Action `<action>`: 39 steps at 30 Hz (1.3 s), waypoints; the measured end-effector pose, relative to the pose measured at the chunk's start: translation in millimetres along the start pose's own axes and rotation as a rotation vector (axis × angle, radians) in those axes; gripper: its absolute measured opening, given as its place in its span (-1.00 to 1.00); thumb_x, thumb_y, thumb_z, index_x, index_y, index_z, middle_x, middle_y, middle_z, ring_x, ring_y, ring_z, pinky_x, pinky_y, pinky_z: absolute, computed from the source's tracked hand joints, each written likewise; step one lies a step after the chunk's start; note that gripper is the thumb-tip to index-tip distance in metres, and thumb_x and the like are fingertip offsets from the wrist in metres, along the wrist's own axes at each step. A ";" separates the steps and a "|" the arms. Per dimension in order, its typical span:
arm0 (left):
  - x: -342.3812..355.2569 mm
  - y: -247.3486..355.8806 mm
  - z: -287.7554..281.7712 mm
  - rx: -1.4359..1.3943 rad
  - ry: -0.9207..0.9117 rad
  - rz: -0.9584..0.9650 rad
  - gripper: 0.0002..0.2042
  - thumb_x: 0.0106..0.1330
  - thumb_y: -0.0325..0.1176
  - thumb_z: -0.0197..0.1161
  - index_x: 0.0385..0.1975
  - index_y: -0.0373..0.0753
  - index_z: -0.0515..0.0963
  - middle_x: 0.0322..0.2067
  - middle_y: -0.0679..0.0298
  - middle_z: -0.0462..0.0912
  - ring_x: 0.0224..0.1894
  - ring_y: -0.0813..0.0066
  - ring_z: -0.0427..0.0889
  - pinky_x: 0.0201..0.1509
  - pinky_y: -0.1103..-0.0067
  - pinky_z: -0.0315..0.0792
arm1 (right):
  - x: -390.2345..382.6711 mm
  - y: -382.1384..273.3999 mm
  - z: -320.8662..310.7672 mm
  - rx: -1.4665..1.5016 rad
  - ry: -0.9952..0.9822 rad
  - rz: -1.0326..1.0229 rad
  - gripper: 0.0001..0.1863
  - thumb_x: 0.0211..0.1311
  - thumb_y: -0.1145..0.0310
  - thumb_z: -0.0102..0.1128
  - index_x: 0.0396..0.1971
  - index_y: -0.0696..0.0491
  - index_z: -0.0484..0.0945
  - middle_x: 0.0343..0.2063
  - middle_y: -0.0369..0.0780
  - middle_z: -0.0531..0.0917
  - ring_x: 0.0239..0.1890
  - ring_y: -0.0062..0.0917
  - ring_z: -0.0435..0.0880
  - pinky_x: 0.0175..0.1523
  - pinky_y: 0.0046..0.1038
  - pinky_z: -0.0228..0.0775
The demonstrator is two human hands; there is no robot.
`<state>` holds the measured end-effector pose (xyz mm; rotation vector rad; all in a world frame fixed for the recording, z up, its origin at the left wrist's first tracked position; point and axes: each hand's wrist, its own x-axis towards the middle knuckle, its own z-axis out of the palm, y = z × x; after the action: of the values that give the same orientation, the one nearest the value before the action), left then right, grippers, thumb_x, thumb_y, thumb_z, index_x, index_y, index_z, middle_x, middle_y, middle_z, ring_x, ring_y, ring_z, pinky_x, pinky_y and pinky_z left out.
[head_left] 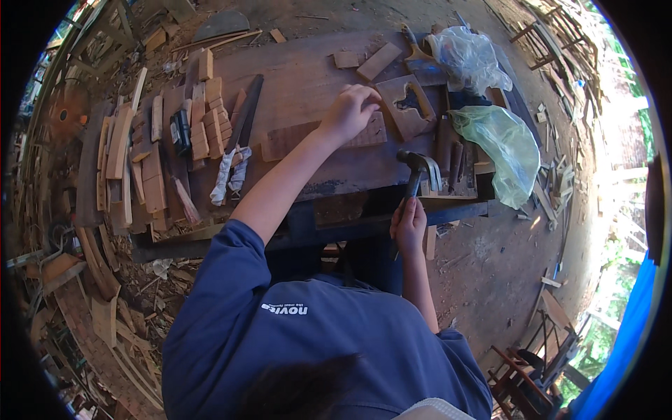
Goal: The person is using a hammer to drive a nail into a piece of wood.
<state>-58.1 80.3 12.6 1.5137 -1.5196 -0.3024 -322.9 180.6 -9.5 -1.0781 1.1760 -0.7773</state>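
Left hand (348, 112) stretched forward over the worktop (301, 77), fingers curled narrow and pressed down on a flat wooden strip (294, 138) that lies across the middle of the boards; whether anything small is pinched between the fingertips cannot be told. Just right of that hand, touching or nearly touching the strip's end, a square wooden piece (409, 105) with a curved cut-out through it. Right hand (408, 224) closed tight round the handle of a claw hammer (420, 168), held low at the near edge of the worktop, head raised and well apart from the strip. Behind the cut-out piece, a clear crumpled plastic bag (467, 56); to the right, hanging over the worktop's corner, a green plastic bag (505, 148). On the left part of the worktop, rows of short wooden blocks (210, 122) stacked side by side, and beside them a long dark blade (246, 115) with cloth-wrapped handles (231, 175) at its near end. Wood offcuts and curved slats (105, 280) scattered over the dirt ground at left. Blue sleeves and shoulders filling the lower middle of the view.
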 end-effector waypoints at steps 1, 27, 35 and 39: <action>10.4 5.0 7.0 -0.004 -0.009 0.005 -0.85 0.17 -0.47 0.31 -0.26 -0.24 0.62 -0.25 0.16 0.66 -0.05 0.13 0.56 0.06 0.37 0.44 | -0.5 2.1 -1.4 0.004 0.010 0.001 -0.60 0.54 0.06 -0.23 -0.45 0.01 0.31 -0.72 -0.36 0.37 -0.82 -0.72 0.29 -0.73 -0.64 0.14; 67.0 1.8 67.2 0.320 -0.281 0.157 -0.86 0.21 -0.32 0.22 -0.38 -0.24 0.49 -0.26 0.12 0.52 -0.09 0.14 0.58 -0.04 0.31 0.51 | 1.1 1.3 -2.7 -0.044 -0.084 -0.041 -0.62 0.54 0.04 -0.21 -0.39 0.02 0.32 -0.70 -0.36 0.35 -0.78 -0.73 0.32 -0.72 -0.65 0.19; 33.6 21.1 -5.3 -0.097 -0.401 -0.202 -0.88 0.30 -0.38 0.07 -0.37 -0.32 0.41 -0.40 0.20 0.46 -0.32 0.40 0.48 -0.20 0.48 0.39 | 1.2 0.8 -3.1 0.004 -0.075 -0.011 -0.63 0.53 0.08 -0.17 -0.42 0.03 0.35 -0.70 -0.38 0.37 -0.77 -0.73 0.32 -0.69 -0.63 0.20; 7.5 12.4 -32.0 -0.130 -0.612 -0.414 -0.81 0.34 -0.34 0.05 -0.39 -0.35 0.47 -0.48 0.33 0.51 -0.37 0.59 0.43 -0.26 0.50 0.37 | 4.0 1.9 -3.7 -0.037 -0.093 -0.042 -0.61 0.54 0.05 -0.23 -0.41 0.03 0.33 -0.71 -0.37 0.36 -0.79 -0.74 0.30 -0.72 -0.66 0.16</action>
<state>-41.1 90.0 41.9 1.7107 -1.5779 -1.1704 -325.6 176.6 -12.6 -1.1604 1.0958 -0.7331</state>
